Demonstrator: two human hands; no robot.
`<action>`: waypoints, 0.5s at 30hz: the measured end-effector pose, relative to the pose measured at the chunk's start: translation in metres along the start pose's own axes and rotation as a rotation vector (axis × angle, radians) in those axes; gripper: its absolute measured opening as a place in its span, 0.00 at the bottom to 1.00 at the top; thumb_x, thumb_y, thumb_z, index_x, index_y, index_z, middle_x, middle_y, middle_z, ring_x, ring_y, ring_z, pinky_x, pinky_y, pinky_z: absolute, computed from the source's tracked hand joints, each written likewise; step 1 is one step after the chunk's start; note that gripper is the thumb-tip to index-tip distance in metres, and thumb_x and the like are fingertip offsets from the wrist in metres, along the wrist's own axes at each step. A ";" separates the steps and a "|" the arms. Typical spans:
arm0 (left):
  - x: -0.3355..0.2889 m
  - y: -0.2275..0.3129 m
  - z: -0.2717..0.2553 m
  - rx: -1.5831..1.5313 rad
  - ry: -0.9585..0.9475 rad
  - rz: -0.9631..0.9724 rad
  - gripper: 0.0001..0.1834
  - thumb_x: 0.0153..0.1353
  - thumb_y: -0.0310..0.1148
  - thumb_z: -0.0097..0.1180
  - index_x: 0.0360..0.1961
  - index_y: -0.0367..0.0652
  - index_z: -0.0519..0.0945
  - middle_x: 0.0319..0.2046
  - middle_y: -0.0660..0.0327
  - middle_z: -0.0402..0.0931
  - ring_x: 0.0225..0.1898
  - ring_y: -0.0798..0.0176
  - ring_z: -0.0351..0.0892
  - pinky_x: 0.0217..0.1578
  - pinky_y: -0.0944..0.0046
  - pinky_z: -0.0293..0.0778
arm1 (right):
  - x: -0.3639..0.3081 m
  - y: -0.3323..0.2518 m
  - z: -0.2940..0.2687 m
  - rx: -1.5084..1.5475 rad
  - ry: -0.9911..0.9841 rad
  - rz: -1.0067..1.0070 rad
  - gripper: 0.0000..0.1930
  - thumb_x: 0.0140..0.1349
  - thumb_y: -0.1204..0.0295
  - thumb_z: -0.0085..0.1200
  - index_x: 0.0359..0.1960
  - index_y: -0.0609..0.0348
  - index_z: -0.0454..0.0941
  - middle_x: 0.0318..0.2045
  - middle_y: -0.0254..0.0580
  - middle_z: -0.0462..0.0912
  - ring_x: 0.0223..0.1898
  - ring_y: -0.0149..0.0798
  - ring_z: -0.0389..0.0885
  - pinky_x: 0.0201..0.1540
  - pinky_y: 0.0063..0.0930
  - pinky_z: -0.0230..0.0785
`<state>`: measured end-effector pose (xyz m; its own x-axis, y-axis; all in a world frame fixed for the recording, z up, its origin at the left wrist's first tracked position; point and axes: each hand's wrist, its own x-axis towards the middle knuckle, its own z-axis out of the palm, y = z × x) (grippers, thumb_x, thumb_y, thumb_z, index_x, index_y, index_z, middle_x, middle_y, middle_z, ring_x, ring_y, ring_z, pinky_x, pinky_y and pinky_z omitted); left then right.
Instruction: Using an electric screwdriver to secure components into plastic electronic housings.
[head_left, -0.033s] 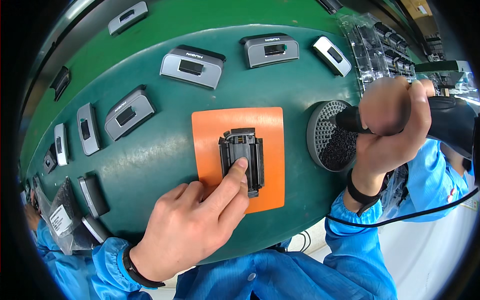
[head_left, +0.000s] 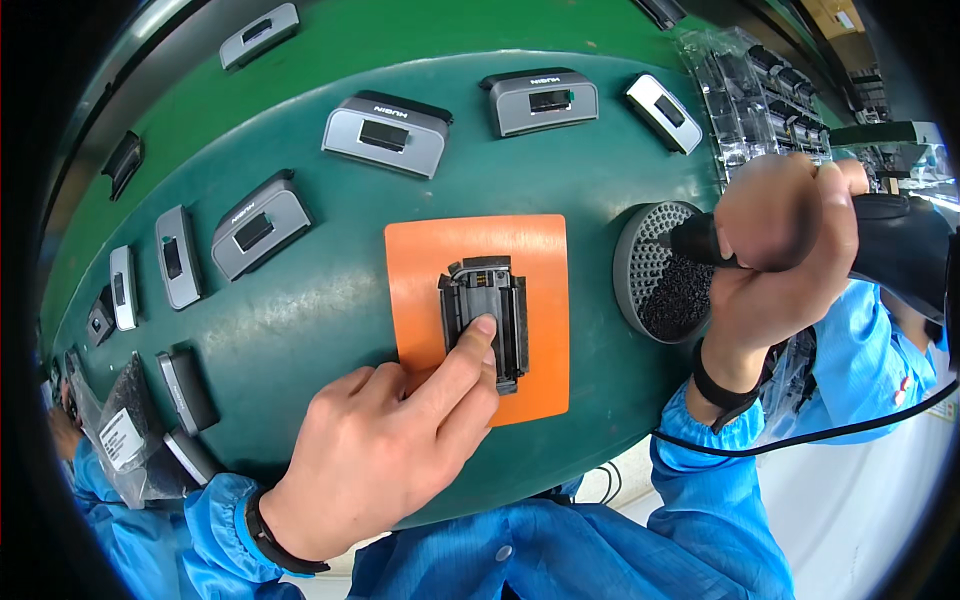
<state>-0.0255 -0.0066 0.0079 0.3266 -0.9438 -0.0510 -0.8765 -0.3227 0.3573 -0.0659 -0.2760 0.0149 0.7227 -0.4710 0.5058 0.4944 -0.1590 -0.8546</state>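
At the near edge of the green surface, the blue sleeves are partly cut off by the view. Over that edge the left hand is extended: one fingertip is laid on a black slotted device, with another digit just beside it and the rest curled. Their undersides are hidden, so whether the device is clamped cannot be told. The device is set at about the middle of an orange mat, whose near left corner is covered by the hand.

Toward the right edge, a black tool is held by the right hand; its fingers are closed around it, though much of the grip is obscured by a round blur. Part of a grey round dish is covered by the tool; the small black pieces in it cannot be made out singly.

By the near left corner, a clear bag is seen, its dark contents indistinct.

Along the left and far edges, grey housings are spread. At the far right corner, clear trays are stacked, their contents hard to distinguish. Beyond the far edge, a dark piece is cut off by the view.
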 end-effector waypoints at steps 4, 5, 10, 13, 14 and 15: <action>-0.002 -0.008 0.000 -0.117 0.015 -0.042 0.30 0.43 0.37 0.72 0.49 0.39 0.79 0.61 0.60 0.73 0.27 0.61 0.78 0.31 0.63 0.79 | -0.003 0.002 0.015 -0.020 0.134 0.043 0.05 0.71 0.70 0.44 0.36 0.52 0.67 0.16 0.30 0.60 0.14 0.26 0.58 0.18 0.23 0.56; -0.003 -0.008 -0.002 -0.128 0.002 -0.023 0.30 0.43 0.38 0.72 0.50 0.40 0.79 0.61 0.61 0.73 0.27 0.61 0.78 0.31 0.63 0.79 | -0.003 -0.004 0.013 0.034 0.111 0.007 0.05 0.72 0.70 0.44 0.35 0.52 0.68 0.16 0.29 0.60 0.14 0.25 0.58 0.18 0.21 0.56; -0.005 -0.012 0.000 -0.166 -0.024 0.010 0.31 0.45 0.39 0.71 0.51 0.42 0.78 0.62 0.64 0.71 0.26 0.61 0.78 0.30 0.64 0.78 | -0.008 -0.054 0.011 0.133 -0.005 -0.030 0.08 0.71 0.68 0.44 0.34 0.59 0.67 0.17 0.28 0.62 0.14 0.21 0.59 0.16 0.17 0.58; -0.008 -0.013 0.001 -0.126 0.002 0.000 0.30 0.45 0.39 0.71 0.50 0.42 0.78 0.61 0.65 0.72 0.24 0.62 0.77 0.29 0.64 0.77 | -0.019 -0.071 0.026 0.216 -0.106 0.076 0.07 0.71 0.67 0.42 0.38 0.56 0.64 0.18 0.31 0.67 0.13 0.25 0.65 0.17 0.20 0.63; -0.008 -0.014 0.002 -0.128 0.000 -0.015 0.30 0.45 0.39 0.71 0.50 0.42 0.78 0.61 0.65 0.72 0.24 0.62 0.77 0.29 0.64 0.77 | -0.023 -0.071 0.027 0.225 -0.192 0.072 0.07 0.71 0.67 0.44 0.41 0.55 0.61 0.18 0.32 0.68 0.14 0.26 0.68 0.17 0.20 0.67; -0.009 -0.014 0.005 -0.109 0.017 -0.009 0.29 0.45 0.39 0.71 0.50 0.42 0.79 0.61 0.65 0.72 0.24 0.63 0.76 0.29 0.65 0.77 | -0.029 -0.071 0.032 0.200 -0.214 0.092 0.09 0.72 0.65 0.46 0.41 0.54 0.61 0.18 0.31 0.68 0.14 0.27 0.69 0.17 0.22 0.67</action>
<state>-0.0179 0.0065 -0.0012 0.3411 -0.9392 -0.0395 -0.8301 -0.3206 0.4563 -0.1070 -0.2236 0.0647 0.8436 -0.2784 0.4592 0.4924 0.0595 -0.8684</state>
